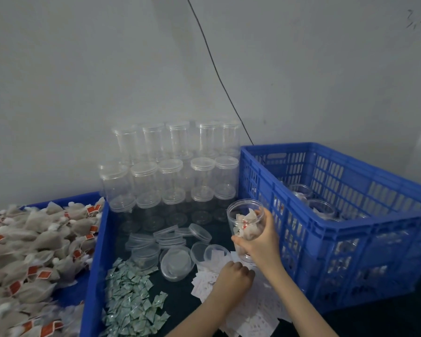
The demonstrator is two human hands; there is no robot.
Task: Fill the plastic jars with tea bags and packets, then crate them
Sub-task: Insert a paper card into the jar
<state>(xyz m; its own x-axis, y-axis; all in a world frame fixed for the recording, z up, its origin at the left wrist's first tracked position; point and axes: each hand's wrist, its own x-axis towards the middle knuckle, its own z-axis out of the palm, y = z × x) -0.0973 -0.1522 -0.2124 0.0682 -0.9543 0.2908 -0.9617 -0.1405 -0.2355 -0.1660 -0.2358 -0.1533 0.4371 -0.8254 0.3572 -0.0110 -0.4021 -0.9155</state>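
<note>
My right hand [260, 242] grips a clear plastic jar [244, 216] with several tea bags inside, held upright just left of the blue crate [350, 229]. My left hand [233, 276] rests knuckles-up on a spread of white packets [255, 317], its fingers curled down into them; whether it holds one is hidden. Green-white packets [131, 302] lie in a heap on the dark table. A big pile of tea bags [32, 254] with red tags fills the blue tray at the left. Filled jars [321, 207] stand inside the crate.
Stacked empty lidded jars [170, 171] stand against the wall behind the work area. Loose clear lids [175, 261] lie scattered on the table between the jars and packets. A black cable [214, 66] runs down the wall to the crate.
</note>
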